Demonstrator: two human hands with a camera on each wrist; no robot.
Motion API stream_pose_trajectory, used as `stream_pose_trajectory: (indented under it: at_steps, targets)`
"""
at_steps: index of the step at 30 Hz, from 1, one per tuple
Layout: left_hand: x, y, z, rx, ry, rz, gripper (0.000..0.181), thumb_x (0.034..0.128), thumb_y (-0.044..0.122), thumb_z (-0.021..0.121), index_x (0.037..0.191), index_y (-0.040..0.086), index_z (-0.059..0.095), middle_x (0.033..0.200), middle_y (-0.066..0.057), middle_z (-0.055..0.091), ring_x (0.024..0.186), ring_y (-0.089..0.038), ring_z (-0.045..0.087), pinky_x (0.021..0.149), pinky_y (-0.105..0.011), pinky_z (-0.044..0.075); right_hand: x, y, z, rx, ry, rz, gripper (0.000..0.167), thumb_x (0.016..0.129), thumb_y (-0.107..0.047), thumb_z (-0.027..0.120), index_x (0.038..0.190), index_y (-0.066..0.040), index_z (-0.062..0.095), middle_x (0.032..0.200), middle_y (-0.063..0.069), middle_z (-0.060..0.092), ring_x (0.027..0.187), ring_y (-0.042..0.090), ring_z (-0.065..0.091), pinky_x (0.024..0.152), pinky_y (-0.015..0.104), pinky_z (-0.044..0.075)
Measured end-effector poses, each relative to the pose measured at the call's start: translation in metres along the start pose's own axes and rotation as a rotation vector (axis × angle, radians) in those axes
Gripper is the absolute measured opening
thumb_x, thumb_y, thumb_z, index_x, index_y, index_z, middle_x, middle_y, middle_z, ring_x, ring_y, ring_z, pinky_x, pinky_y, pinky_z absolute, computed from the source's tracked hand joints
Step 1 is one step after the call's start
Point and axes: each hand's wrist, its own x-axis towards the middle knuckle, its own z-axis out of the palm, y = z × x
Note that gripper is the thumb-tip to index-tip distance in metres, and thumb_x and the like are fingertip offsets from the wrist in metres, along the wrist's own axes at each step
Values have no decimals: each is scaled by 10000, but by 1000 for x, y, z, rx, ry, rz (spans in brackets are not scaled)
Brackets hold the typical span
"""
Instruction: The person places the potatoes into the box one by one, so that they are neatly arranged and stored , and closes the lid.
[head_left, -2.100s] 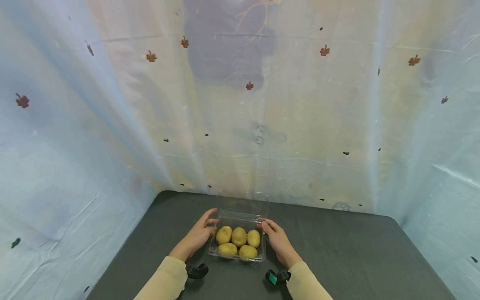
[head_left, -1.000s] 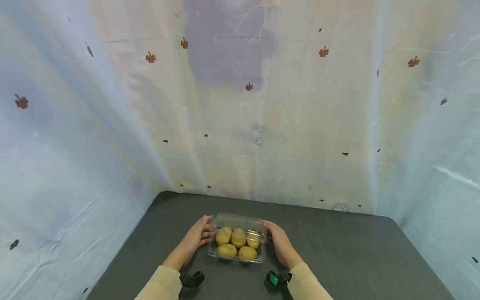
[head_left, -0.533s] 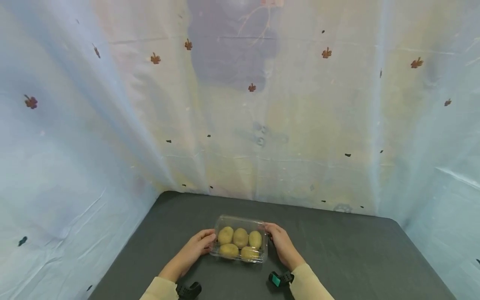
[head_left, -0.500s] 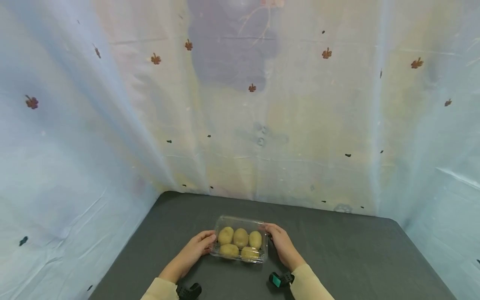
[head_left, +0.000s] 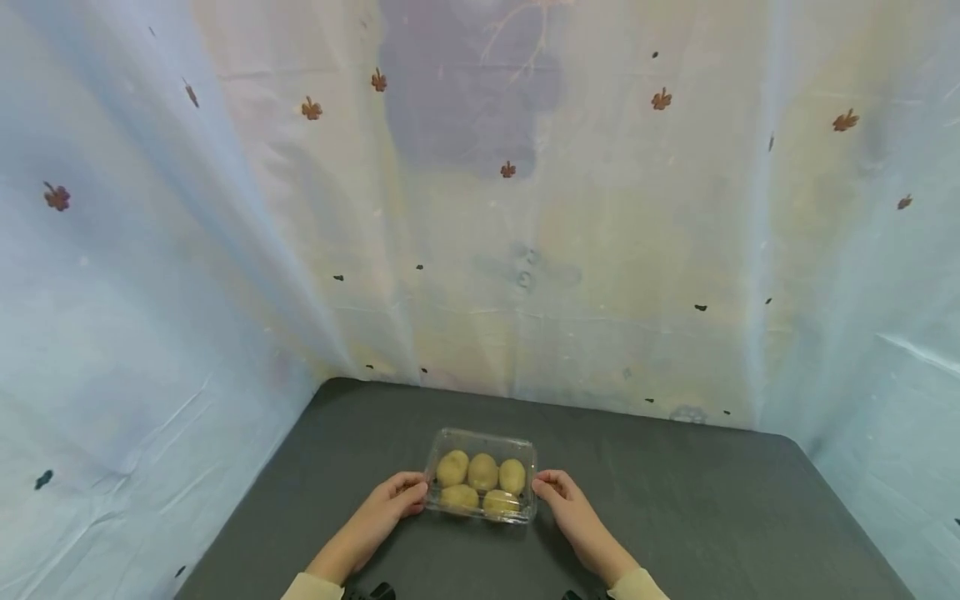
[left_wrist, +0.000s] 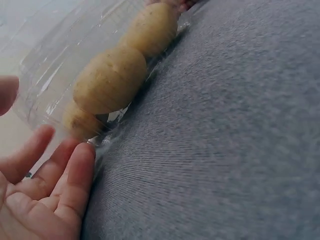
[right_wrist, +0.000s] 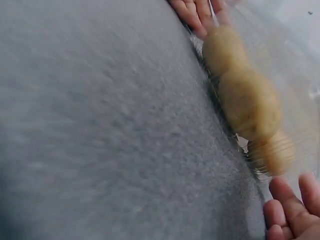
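Note:
A clear plastic clamshell box (head_left: pixel 487 440) sits on the dark table with its lid down over several yellow-brown potatoes (head_left: pixel 482 472). At the box's left side is my left hand (head_left: pixel 386 507), its fingertips at the edge. My right hand (head_left: pixel 572 510) is at the right side, fingers close to the wall. In the left wrist view, extended fingers (left_wrist: pixel 75 180) meet the lower edge beside a potato (left_wrist: pixel 110 80), with the thumb apart. The right wrist view is blurred; loosely bent fingers (right_wrist: pixel 287 202) lie near the box's end. Whether the lid is latched cannot be seen.
The dark grey cloth-covered table (head_left: pixel 697 508) extends to both sides. A pale sheet (head_left: pixel 450 217) with leaf prints hangs behind and along the sides. Black wrist straps (head_left: pixel 382 590) show at the bottom edge.
The lid, raised behind the box earlier, has come down over the potatoes. Both hands have shifted nearer along the sides, the right one from the back right corner.

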Motion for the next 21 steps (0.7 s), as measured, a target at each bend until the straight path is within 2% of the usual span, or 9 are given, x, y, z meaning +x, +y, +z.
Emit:
stream_pose_trajectory:
  at_steps: [3, 5, 11, 16, 21]
  targets:
    - [-5, 1, 2, 0, 17, 5, 509, 964, 424, 576, 1199, -27, 555, 1196, -121, 576, 1089, -235, 578, 945, -418, 483, -9, -1, -2, 10, -74, -2, 372, 999, -389, 520, 1059, -26, 577, 1257, 123, 551, 1236, 339, 458, 1012, 571, 352]
    - [-8, 2, 4, 19, 26, 2, 460, 969, 425, 566, 1121, -9, 584, 1196, -117, 577, 1104, -247, 572, 962, -434, 467, -13, -3, -3, 11, -121, -12, 342, 1002, -375, 512, 981, -44, 594, 1316, 146, 535, 1291, 374, 416, 1050, 577, 313]
    - [-12, 1, 9, 69, 49, 1, 381, 997, 376, 519, 1053, 15, 626, 1251, -111, 569, 1160, -259, 543, 997, -479, 425, -17, -5, -6, 22, -220, -41, 294, 1013, -319, 500, 919, -56, 594, 1378, 147, 463, 1364, 406, 300, 1072, 573, 285]
    - [-7, 0, 10, 63, 45, -14, 355, 995, 369, 527, 1015, 30, 628, 1161, -48, 599, 1145, -243, 550, 979, -487, 430, -17, -5, -8, -2, -230, -57, 303, 1008, -311, 514, 905, -46, 621, 1433, 145, 404, 1380, 410, 255, 1063, 592, 271]
    - [-9, -1, 12, 59, 58, -19, 331, 995, 344, 533, 1010, 30, 635, 1186, -58, 594, 1142, -234, 545, 966, -471, 442, -15, -1, -7, -16, -213, -47, 277, 993, -286, 529, 889, -60, 649, 1436, 149, 414, 1372, 411, 281, 1074, 604, 252]
